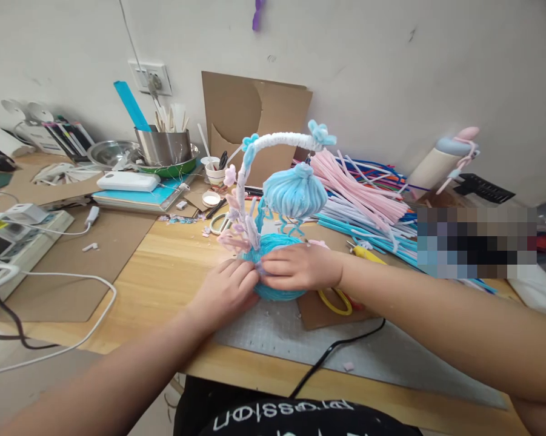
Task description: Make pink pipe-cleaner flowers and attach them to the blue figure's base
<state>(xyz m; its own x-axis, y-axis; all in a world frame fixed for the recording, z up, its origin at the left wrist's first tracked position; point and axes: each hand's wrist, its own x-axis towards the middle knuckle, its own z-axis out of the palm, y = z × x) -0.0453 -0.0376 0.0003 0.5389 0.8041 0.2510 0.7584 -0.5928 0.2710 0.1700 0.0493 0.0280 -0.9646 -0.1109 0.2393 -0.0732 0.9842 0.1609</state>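
A lamp-shaped craft made of fuzzy pipe cleaners stands in front of me, with a round blue base (279, 293), a white curved stem (277, 142) and a hanging blue pleated shade (295, 192). My left hand (229, 287) is closed against the left side of the base. From the right, my right hand (302, 266) reaches over the base, its fingers pressed together at a small lilac piece (260, 267) between both hands. The fingertips are partly hidden. Pink and lilac flowers (236, 227) rise beside the stem, and blue flowers (320, 133) sit along its top.
Pink pipe cleaners (359, 188) and blue ones lie heaped behind on the right. Yellow-handled scissors (336, 301) and a yellow tool (368, 254) are close to my right forearm. A black cable (331, 351) crosses the grey mat (263, 333). A power strip (36, 242) stands left.
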